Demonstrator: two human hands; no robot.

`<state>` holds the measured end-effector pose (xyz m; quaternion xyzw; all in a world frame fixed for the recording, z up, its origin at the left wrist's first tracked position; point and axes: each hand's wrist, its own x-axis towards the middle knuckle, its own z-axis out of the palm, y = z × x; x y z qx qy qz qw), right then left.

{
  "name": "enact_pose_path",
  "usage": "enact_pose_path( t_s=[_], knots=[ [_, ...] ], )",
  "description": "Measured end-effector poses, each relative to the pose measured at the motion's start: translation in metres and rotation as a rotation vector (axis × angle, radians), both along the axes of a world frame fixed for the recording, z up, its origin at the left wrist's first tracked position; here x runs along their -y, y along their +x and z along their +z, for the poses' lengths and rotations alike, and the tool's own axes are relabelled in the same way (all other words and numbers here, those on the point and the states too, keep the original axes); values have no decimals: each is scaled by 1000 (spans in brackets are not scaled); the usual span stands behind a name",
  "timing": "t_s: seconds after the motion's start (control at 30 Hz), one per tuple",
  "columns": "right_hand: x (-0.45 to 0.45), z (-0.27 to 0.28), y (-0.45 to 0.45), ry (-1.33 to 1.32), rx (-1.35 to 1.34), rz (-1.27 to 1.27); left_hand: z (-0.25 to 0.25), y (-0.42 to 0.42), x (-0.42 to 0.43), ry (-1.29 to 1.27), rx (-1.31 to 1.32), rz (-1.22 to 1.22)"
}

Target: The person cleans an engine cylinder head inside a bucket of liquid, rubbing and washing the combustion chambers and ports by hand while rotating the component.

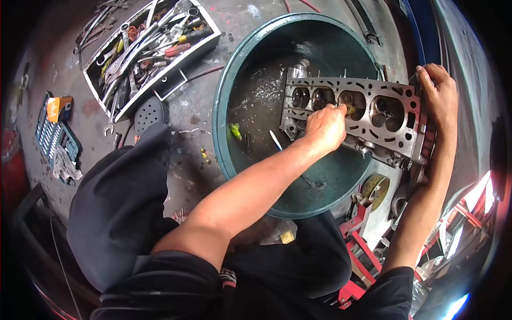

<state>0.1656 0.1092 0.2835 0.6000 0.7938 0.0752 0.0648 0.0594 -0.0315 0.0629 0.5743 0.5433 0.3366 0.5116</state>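
A metal cylinder head (354, 126) rests across the right side of a green round tub (219, 114), its face with four round chambers turned up. My left hand (325, 128) is closed at the third chamber from the left, fingertips pressed together. Something small and yellowish shows by the fingertips, but I cannot make out what it is. My right hand (440, 93) grips the far right end of the cylinder head, its fingers bent over the edge. Dark liquid lies in the tub, with a yellow-green piece (235, 130) and a thin white stick (276, 140) there.
A metal toolbox (169, 78) full of wrenches and pliers stands upper left. Beyond it lies a socket set (56, 136) with an orange box (58, 109). A red jack-like frame (362, 240) is lower right, and a grey-covered surface (466, 90) borders the right.
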Motion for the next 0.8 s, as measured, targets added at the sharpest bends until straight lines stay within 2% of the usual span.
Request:
enact_pose_path(
  t_s=[0.13,0.17,0.27,0.37,0.43,0.5,0.57,0.63,0.67,0.7,0.77,0.8],
  knots=[
    [4,-3,2,5,-11,9,-13,9,13,53,136,71],
    [2,-2,3,8,2,35,-7,12,24,102,154,187],
    [3,0,5,-16,35,15,-10,17,2,86,-16,159],
    [-4,-5,8,22,-17,38,2,22,1,50,118,122],
    [-3,-4,11,-36,-19,-18,-2,18,9,97,89,149],
    [-1,-5,9,1,-36,-9,-9,8,5,149,-97,106],
    [1,-3,4,-5,18,-20,-2,8,2,92,-92,100],
    [-5,-2,8,-5,13,29,2,2,-8,-25,80,-21],
    [-6,-2,9,-5,1,33,-1,4,-2,93,102,80],
    [-3,-4,10,-14,-9,27,-7,4,-3,85,102,80],
    [0,-2,9,-41,10,8,-13,4,-5,176,-105,21],
    [0,-3,10,-25,2,15,-6,6,-7,142,-220,-37]
  ],
)
